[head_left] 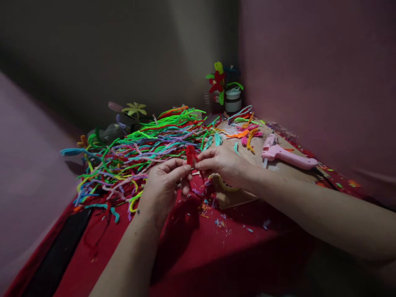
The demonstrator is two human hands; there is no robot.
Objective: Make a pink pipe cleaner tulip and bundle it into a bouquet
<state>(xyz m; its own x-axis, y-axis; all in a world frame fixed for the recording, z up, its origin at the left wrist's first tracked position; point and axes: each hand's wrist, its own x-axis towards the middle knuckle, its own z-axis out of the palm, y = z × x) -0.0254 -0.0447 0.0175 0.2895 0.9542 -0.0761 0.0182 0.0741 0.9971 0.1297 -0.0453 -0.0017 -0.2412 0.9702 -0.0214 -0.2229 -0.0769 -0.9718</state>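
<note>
A bent red pipe cleaner (190, 153) stands up between my two hands, its loop at the top and a thinner end trailing below. My left hand (167, 181) pinches it from the left with thumb and fingers. From the other side, my right hand (221, 163) pinches it too, and the fingertips of both hands nearly meet. Just beyond my hands spreads a heap of loose pipe cleaners (167, 132) in green, red, purple, blue and yellow. Beneath my right wrist lies a cardboard sheet (232, 200).
On the board at the right rests a pink hot glue gun (287, 157), near orange and pink pipe cleaner pieces (247, 134). Behind stand a lidded cup (233, 100) and a red pipe cleaner flower (217, 82). Scraps litter the red tablecloth (204, 251). A black strip (58, 251) lies left.
</note>
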